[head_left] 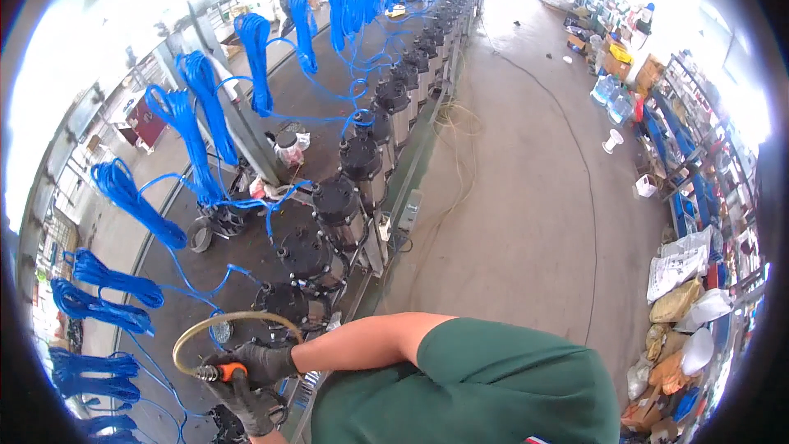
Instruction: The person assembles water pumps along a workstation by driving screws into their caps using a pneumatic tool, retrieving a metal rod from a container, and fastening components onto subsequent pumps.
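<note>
Both hands, in dark gloves, are close together at the lower left, over the near end of a row of pumps. An orange-bodied air tool [233, 371] with a metal fitting lies between them. My left hand [245, 405] is closed on it, thumb against the orange part. My right hand [267, 362] reaches across from the right, its fingers curled along the tool's far side and partly hidden. From the fitting, a yellowish air hose [182, 337] loops up and back over my right wrist. Just beyond the hands stands a dark-topped pump [288, 302] with a blue cable.
More steel-bodied pumps [337, 201] line the bench edge into the distance. Coiled blue cables [136, 201] hang along the left, their leads crossing the dark bench [238, 259]. A metal post [246, 127] rises there. Right of the bench, a loose hose [460, 148] lies on the floor; cluttered shelves [699, 189] stand beyond.
</note>
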